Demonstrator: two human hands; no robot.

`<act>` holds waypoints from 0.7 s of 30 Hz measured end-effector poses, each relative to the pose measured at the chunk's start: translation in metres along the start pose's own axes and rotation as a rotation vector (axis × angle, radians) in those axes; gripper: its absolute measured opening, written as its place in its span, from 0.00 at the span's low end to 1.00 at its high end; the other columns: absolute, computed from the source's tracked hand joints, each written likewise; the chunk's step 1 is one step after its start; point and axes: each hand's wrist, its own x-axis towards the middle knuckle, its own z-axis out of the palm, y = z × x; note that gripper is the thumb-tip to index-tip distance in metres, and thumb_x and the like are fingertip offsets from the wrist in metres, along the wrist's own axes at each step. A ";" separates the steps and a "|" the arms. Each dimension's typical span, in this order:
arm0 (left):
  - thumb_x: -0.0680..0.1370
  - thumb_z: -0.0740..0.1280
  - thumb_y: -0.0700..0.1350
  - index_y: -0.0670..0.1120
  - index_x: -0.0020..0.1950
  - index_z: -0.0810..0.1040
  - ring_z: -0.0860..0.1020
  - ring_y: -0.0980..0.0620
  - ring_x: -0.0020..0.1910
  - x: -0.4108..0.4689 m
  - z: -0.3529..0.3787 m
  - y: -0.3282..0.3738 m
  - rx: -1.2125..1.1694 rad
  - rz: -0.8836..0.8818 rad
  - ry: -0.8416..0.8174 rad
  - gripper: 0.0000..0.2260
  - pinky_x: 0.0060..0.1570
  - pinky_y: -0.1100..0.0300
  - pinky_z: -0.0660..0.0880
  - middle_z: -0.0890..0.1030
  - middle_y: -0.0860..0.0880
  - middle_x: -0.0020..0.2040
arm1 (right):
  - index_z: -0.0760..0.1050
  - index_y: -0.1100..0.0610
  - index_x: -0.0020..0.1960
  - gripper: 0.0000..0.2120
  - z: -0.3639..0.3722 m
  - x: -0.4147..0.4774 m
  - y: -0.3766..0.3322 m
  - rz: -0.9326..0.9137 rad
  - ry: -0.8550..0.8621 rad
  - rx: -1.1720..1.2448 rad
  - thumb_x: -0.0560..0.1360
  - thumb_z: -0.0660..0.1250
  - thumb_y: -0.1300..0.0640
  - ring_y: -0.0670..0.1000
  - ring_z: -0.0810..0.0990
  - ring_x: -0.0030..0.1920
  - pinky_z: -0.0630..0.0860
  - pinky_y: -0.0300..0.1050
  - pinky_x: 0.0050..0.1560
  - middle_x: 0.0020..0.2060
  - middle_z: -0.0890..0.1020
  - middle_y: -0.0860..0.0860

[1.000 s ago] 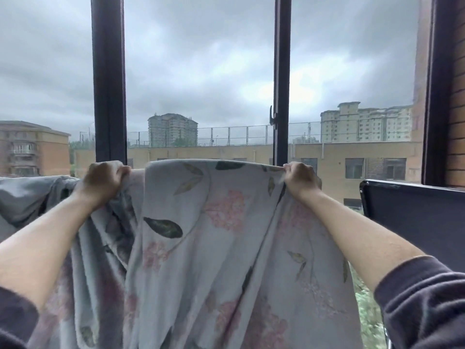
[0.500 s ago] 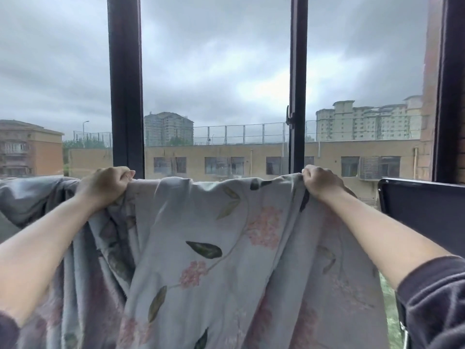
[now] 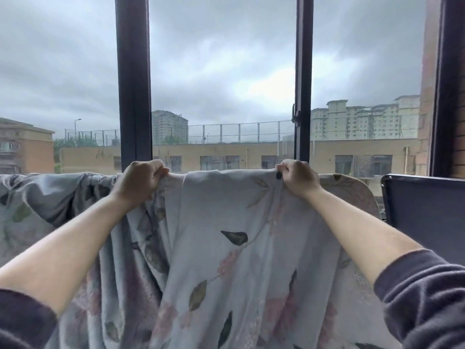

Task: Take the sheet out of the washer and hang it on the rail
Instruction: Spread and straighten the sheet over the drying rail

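Head view: one sheet (image 3: 226, 222), pale grey with a leaf-and-flower print. Two hands on it: left hand (image 3: 141, 181) and right hand (image 3: 297, 178), both clenched on its top edge, fabric bunched in each fist. The top edge runs level from hand to hand and on past both. The cloth falls straight down below the wrists, with looser folds under the left forearm

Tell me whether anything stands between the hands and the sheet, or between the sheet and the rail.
Nothing visible does. The left hand and right hand both grip the sheet directly at its top edge. The sheet hangs folded over along that edge; the rail itself is not in view.
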 end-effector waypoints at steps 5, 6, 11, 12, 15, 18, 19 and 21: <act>0.81 0.60 0.44 0.42 0.36 0.71 0.77 0.38 0.39 -0.003 -0.035 -0.050 0.136 -0.151 -0.024 0.14 0.38 0.53 0.66 0.79 0.35 0.38 | 0.79 0.62 0.53 0.14 -0.008 0.010 0.011 0.146 0.048 -0.027 0.81 0.56 0.58 0.62 0.79 0.54 0.71 0.47 0.47 0.52 0.82 0.63; 0.81 0.59 0.44 0.42 0.36 0.71 0.76 0.40 0.40 -0.004 -0.043 -0.059 0.155 -0.183 -0.031 0.14 0.39 0.53 0.66 0.79 0.35 0.40 | 0.79 0.63 0.53 0.14 -0.007 0.013 0.012 0.168 0.041 -0.033 0.81 0.56 0.58 0.63 0.78 0.55 0.71 0.47 0.48 0.52 0.81 0.63; 0.82 0.55 0.48 0.43 0.44 0.73 0.77 0.38 0.47 -0.016 -0.069 -0.103 0.277 -0.371 -0.048 0.13 0.46 0.48 0.71 0.80 0.34 0.49 | 0.78 0.63 0.50 0.15 -0.004 0.017 0.011 0.227 0.065 -0.062 0.81 0.56 0.55 0.64 0.78 0.53 0.72 0.50 0.48 0.51 0.81 0.64; 0.82 0.55 0.48 0.42 0.45 0.74 0.77 0.36 0.49 -0.018 -0.071 -0.106 0.291 -0.392 -0.033 0.13 0.46 0.47 0.71 0.80 0.33 0.50 | 0.78 0.62 0.50 0.15 -0.002 0.018 0.011 0.237 0.051 -0.062 0.81 0.56 0.55 0.64 0.78 0.53 0.72 0.50 0.49 0.51 0.81 0.65; 0.82 0.55 0.48 0.41 0.49 0.76 0.77 0.35 0.51 -0.020 -0.070 -0.104 0.328 -0.410 -0.001 0.14 0.46 0.47 0.70 0.79 0.33 0.51 | 0.78 0.62 0.51 0.14 -0.001 0.019 0.009 0.255 0.017 -0.056 0.81 0.56 0.56 0.63 0.78 0.54 0.73 0.50 0.51 0.52 0.81 0.64; 0.82 0.55 0.49 0.43 0.49 0.76 0.78 0.35 0.49 -0.022 -0.065 -0.098 0.330 -0.372 0.015 0.14 0.47 0.47 0.71 0.80 0.34 0.49 | 0.78 0.60 0.54 0.14 -0.002 0.017 0.009 0.287 -0.001 -0.058 0.81 0.55 0.56 0.63 0.77 0.58 0.72 0.50 0.54 0.56 0.80 0.63; 0.82 0.55 0.49 0.43 0.49 0.76 0.78 0.36 0.48 -0.023 -0.064 -0.096 0.325 -0.358 0.023 0.14 0.48 0.47 0.72 0.81 0.35 0.49 | 0.79 0.59 0.55 0.14 -0.003 0.016 0.009 0.298 -0.007 -0.058 0.81 0.55 0.57 0.63 0.76 0.59 0.71 0.50 0.55 0.58 0.79 0.62; 0.82 0.54 0.49 0.43 0.50 0.76 0.78 0.37 0.48 -0.023 -0.061 -0.092 0.322 -0.336 0.033 0.14 0.48 0.47 0.71 0.81 0.36 0.49 | 0.78 0.58 0.55 0.14 -0.004 0.013 0.009 0.311 -0.014 -0.052 0.81 0.55 0.56 0.62 0.76 0.59 0.71 0.49 0.54 0.58 0.79 0.61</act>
